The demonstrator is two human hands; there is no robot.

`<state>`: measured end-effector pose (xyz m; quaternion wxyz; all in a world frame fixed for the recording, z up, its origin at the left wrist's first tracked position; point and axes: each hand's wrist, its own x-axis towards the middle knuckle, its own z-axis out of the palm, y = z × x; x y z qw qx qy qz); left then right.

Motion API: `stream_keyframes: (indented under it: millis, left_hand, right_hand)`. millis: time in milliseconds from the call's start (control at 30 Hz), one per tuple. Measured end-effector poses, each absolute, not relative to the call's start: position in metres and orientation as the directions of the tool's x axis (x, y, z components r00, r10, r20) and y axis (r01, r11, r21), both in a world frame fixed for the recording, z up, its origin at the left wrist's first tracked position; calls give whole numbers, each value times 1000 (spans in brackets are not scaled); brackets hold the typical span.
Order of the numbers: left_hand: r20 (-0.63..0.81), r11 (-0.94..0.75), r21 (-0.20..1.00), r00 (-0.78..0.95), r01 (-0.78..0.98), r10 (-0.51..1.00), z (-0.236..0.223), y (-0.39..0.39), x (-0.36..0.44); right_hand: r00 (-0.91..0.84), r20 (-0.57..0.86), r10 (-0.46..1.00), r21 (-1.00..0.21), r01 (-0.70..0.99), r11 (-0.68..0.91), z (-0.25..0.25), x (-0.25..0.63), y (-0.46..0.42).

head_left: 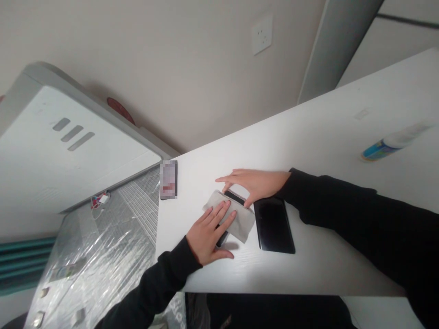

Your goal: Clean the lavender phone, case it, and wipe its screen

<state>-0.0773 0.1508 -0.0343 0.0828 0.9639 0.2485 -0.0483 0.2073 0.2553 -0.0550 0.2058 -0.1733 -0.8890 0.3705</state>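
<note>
Currently, four items are logged on the white desk (pixel 325 137). The left hand (pixel 207 235) lies with fingers extended, pressed flat on one grey cloth (pixel 238 219), which is draped over one black phone (pixel 234 197). The right hand (pixel 255 185) has its fingers curved at the cloth's far edge (firmness of grasp undeterminable). A second black phone (pixel 274 225) lies just beside, and one pixelated item (pixel 168 179) lies farther off.

Left hand (pixel 207 233): flat on a grey cloth (pixel 240 223)
Right hand (pixel 255 185): fingers and thumb around a black phone (pixel 234 197), partly under the cloth
Just beside: black smartphone (pixel 274 225), on a white desk (pixel 308 137)
</note>
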Motion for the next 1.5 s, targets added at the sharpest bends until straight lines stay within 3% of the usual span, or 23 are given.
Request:
stream_keyframes:
  millis: [233, 500, 900, 1267, 1500]
  left_hand:
    - [-159, -846, 213, 871, 489, 464, -30, 164, -62]
    - [-231, -826, 130, 827, 548, 512, -23, 105, -113]
    - [-170, -857, 210, 881, 470, 441, -28, 177, -42]
    - [-221, -798, 153, 807, 583, 547, -25, 86, -122]
    - [-173, -872, 137, 878, 471, 447, -30, 148, -70]
  right_hand:
    - [-842, 254, 476, -708, 174, 684, -57, 207, 255]
    - [-852, 233, 469, -756, 145, 639, -55, 207, 255]
    - [-836, 259, 484, -680, 198, 706, -57, 208, 254]
    - [-860, 228, 457, -751, 144, 645, -51, 211, 254]
    - [-845, 276, 458, -698, 151, 700, -55, 208, 255]
